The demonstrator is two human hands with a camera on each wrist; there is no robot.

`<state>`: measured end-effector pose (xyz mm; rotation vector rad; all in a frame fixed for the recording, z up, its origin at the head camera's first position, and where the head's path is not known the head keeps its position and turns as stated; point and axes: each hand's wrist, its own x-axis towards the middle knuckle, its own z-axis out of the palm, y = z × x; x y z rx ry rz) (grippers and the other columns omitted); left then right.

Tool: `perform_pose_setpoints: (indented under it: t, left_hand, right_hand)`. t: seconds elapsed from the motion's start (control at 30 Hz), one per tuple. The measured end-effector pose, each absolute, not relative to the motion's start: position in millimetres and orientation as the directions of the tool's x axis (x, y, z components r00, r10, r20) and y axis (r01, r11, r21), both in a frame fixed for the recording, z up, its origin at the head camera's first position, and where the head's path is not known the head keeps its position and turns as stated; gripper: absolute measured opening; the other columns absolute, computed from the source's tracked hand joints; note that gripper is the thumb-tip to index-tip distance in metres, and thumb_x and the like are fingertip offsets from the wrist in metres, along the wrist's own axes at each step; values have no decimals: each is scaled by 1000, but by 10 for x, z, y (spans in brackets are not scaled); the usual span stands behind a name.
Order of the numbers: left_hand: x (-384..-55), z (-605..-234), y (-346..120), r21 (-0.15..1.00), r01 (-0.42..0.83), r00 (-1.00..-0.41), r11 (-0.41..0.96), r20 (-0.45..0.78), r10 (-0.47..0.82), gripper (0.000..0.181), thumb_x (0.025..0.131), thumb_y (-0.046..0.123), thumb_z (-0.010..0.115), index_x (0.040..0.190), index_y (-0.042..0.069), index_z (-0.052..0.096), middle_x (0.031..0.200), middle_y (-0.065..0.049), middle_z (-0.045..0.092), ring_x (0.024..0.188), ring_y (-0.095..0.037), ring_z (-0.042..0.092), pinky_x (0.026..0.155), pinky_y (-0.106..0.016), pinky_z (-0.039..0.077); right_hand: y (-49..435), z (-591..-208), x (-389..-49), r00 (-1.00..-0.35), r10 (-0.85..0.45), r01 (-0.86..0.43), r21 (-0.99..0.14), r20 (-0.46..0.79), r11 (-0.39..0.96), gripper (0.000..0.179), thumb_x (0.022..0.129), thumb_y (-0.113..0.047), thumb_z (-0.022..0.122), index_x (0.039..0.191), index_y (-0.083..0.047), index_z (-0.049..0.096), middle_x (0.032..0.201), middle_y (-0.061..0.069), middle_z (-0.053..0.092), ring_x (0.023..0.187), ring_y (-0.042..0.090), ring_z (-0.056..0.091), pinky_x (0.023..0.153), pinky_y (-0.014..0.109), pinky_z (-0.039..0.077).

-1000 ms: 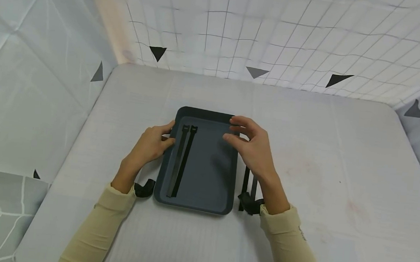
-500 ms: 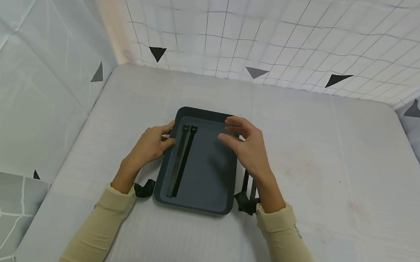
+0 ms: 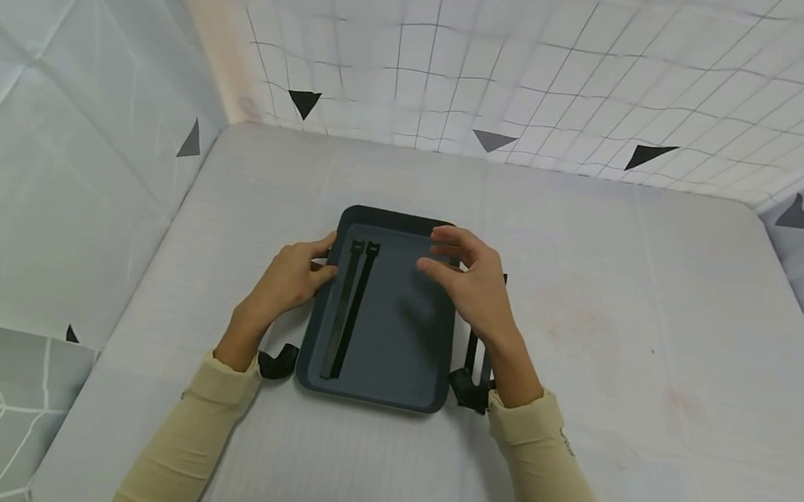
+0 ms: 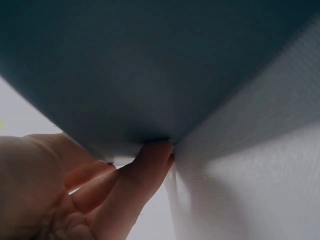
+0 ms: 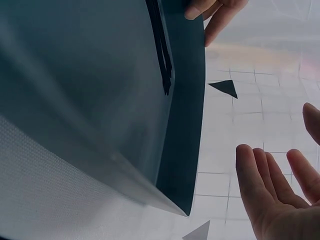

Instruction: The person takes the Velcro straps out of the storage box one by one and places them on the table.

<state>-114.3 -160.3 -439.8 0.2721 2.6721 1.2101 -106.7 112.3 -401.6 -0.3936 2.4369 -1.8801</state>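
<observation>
A dark grey-blue tray point(image 3: 396, 321) lies on the white table, with two black hook-and-loop cable straps point(image 3: 349, 310) side by side along the left of its floor. My left hand point(image 3: 287, 273) holds the tray's left rim, thumb over the edge and fingers against the outer wall; the left wrist view shows these fingers point(image 4: 140, 175) low on that wall. Over the tray's upper right rim hovers my right hand point(image 3: 474, 280), its fingers spread loosely and nothing between them. More black straps point(image 3: 472, 351) lie just right of the tray, partly hidden under the right forearm.
Black wrist-camera mounts point(image 3: 277, 361) sit at both wrists. Behind the white table point(image 3: 617, 315) hangs a white sheet with a grid pattern point(image 3: 501, 70), and grey sheeting point(image 3: 82, 178) borders the left side.
My right hand has shifted slightly left, farther over the tray's right edge, and then stays almost still. The left hand, tray and straps inside keep their places.
</observation>
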Motion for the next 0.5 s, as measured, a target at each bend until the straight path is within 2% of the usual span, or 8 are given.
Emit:
perform_pose_setpoints:
  t: [0.2, 0.5]
  left_hand:
    - [-1142, -4401, -1601, 756, 84, -965, 649, -101, 243, 61, 99, 10, 61, 152, 3, 32, 139, -24, 51, 113, -38, 62, 88, -46, 54]
    - [-1147, -4403, -1602, 754, 86, -965, 651, -101, 244, 61, 98, 9, 61, 153, 4, 33, 139, -24, 52, 113, -38, 62, 87, -46, 54]
  right_hand:
    - [1119, -4018, -1070, -967, -221, -184, -953, 130, 242, 47, 90, -11, 74, 134, -5, 58, 132, 7, 58, 117, 21, 57, 100, 49, 42]
    - [1064, -4007, -1078, -967, -217, -189, -952, 136, 243, 47, 90, -11, 74, 134, -5, 58, 133, 7, 57, 117, 21, 56, 97, 43, 46]
